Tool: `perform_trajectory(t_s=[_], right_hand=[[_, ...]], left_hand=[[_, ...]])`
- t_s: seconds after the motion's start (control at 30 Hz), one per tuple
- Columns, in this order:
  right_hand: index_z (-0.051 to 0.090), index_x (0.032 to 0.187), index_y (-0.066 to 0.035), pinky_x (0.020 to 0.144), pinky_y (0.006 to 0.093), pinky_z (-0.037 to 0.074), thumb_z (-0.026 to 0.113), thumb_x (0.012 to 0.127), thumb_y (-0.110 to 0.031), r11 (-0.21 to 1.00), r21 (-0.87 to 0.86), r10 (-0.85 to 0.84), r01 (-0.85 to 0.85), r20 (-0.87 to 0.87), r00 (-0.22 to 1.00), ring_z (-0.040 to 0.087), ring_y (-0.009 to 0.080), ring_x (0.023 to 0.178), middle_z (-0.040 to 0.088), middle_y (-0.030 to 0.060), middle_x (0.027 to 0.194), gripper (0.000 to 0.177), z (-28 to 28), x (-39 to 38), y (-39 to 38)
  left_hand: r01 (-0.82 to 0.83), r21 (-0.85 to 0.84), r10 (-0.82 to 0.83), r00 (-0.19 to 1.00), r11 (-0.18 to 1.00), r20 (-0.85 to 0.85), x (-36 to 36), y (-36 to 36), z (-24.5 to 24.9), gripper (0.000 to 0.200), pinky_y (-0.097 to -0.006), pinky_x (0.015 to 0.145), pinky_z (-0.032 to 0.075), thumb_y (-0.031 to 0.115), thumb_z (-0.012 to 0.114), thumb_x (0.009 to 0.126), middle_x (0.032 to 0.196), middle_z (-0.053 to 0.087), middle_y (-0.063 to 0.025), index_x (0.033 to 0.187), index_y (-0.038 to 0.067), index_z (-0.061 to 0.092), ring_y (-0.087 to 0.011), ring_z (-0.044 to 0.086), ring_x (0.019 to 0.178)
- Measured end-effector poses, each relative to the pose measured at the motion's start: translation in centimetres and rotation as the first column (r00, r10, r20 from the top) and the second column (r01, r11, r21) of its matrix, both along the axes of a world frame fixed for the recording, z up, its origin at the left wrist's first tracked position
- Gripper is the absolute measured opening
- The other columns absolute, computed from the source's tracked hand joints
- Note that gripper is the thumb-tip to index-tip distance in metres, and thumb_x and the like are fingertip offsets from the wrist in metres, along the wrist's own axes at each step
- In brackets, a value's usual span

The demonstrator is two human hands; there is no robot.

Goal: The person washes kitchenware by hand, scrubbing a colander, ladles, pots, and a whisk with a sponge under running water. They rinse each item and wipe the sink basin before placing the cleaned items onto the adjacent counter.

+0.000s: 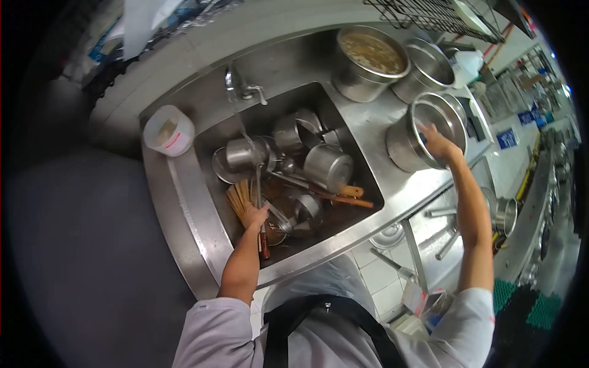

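as our left grip [255,214] wraps the brush [237,196] by the sink's [300,98] left edge, bristles away, our right grip [438,142] reaches into the pot [402,146] near the counter's [373,130] right edge; its hold we cannot tell.

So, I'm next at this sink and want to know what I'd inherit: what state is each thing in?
Faucet: running.
Sink: crowded with pots and utensils.
Large pot: lidless, holding murky brownish liquid.
Pot beside it: lidless, contents unclear.
Front pot: upright, lidless, right hand at its mouth.
White tub: lidless, upright.
Brush: bristles fanned, base in left hand.
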State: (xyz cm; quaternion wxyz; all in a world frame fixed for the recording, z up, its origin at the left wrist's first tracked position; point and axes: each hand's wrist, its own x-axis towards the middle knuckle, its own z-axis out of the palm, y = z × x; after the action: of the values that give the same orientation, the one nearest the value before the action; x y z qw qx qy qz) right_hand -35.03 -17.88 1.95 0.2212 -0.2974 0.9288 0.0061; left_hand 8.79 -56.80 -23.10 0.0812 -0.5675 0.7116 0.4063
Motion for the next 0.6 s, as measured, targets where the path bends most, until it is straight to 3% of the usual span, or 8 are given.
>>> perform_trajectory(t_s=[0.03,0.13,0.17,0.3,0.37,0.43,0.53,0.6], right_hand=[[0.040,0.145,-0.009,0.112,0.0476,0.033,0.057,0.089,-0.015,0.973,0.227,0.026,-0.035,0.046,0.999,0.038,0.0410,0.137,0.043,0.0262,0.145,0.059,-0.8,-0.7,-0.2],[0.036,0.145,-0.005,0.107,0.0453,0.038,0.063,0.084,-0.019,0.945,0.288,0.109,-0.157,0.177,0.978,0.045,0.0403,0.130,0.049,0.0273,0.138,0.068,-4.2,-3.0,1.9],[0.034,0.145,-0.004,0.105,0.0446,0.039,0.064,0.082,-0.020,0.953,0.247,0.126,-0.178,0.212,0.969,0.048,0.0400,0.128,0.051,0.0277,0.135,0.071,-4.9,-3.8,2.2],[0.029,0.144,0.001,0.098,0.0416,0.045,0.071,0.076,-0.025,0.977,0.049,0.191,-0.208,0.237,0.952,0.057,0.0391,0.119,0.058,0.0292,0.126,0.085,-7.9,-6.9,1.6],[0.045,0.128,0.001,0.087,0.0397,0.050,0.071,0.065,-0.015,0.972,-0.166,0.196,-0.165,0.193,0.961,0.065,0.0351,0.099,0.065,0.0253,0.106,0.071,-7.3,-7.6,2.6],[0.059,0.102,-0.002,0.067,0.0401,0.051,0.063,0.061,-0.003,0.981,-0.150,-0.078,0.122,0.270,0.960,0.064,0.0306,0.079,0.066,0.0175,0.091,0.041,-3.8,-7.4,2.0],[0.062,0.104,-0.004,0.067,0.0424,0.052,0.060,0.067,-0.003,0.891,-0.252,-0.264,0.378,0.389,0.882,0.064,0.0290,0.076,0.065,0.0144,0.086,0.037,-2.3,-8.4,2.6],[0.064,0.110,-0.007,0.079,0.0465,0.052,0.061,0.071,-0.006,0.959,-0.148,0.230,-0.242,-0.095,0.968,0.064,0.0351,0.094,0.065,0.0184,0.101,0.039,-4.3,-9.0,3.6]], left_hand=[[-0.079,-0.033,0.072,0.983,0.996,-0.168,2.0,-1.4,-8.5,0.058,-0.0433,0.073,0.053,0.051,0.072,0.084,0.091,0.064,-0.0145,0.115,0.008,0.051,-0.0325,0.067,0.083],[-0.174,0.707,0.354,0.928,0.685,-0.115,1.6,-2.5,3.3,0.052,-0.0344,0.048,0.046,0.052,0.065,0.091,0.075,0.053,-0.0065,0.116,0.008,0.051,-0.0184,0.054,0.055],[-0.198,0.694,0.396,0.908,0.693,-0.136,0.9,-1.6,6.2,0.039,-0.0263,0.038,0.033,0.042,0.061,0.096,0.067,0.041,-0.0006,0.111,0.008,0.051,-0.0112,0.037,0.045],[-0.012,0.554,0.182,0.950,0.833,-0.252,1.6,-2.3,7.9,0.023,-0.0310,0.039,0.037,0.027,0.056,0.098,0.064,0.048,-0.0025,0.106,0.005,0.055,-0.0151,0.045,0.045],[0.092,0.211,-0.099,0.995,0.973,0.025,1.4,-2.1,10.3,0.035,-0.0403,0.048,0.051,0.025,0.056,0.096,0.077,0.066,-0.0145,0.117,-0.002,0.060,-0.0226,0.061,0.052],[0.305,0.116,-0.324,0.920,0.945,0.219,-0.2,-1.5,15.7,0.054,-0.0443,0.063,0.057,0.022,0.054,0.095,0.094,0.069,-0.0251,0.144,0.002,0.043,-0.0362,0.070,0.075],[0.629,-0.143,-0.526,0.736,0.764,0.427,0.6,-2.1,15.7,0.068,-0.0487,0.079,0.055,0.020,0.053,0.096,0.100,0.068,-0.0298,0.153,0.000,0.021,-0.0413,0.068,0.090],[0.654,-0.055,-0.548,0.674,0.755,0.496,0.0,-2.9,21.2,0.074,-0.0504,0.086,0.052,0.019,0.053,0.096,0.101,0.067,-0.0305,0.154,-0.002,0.013,-0.0426,0.067,0.094]])
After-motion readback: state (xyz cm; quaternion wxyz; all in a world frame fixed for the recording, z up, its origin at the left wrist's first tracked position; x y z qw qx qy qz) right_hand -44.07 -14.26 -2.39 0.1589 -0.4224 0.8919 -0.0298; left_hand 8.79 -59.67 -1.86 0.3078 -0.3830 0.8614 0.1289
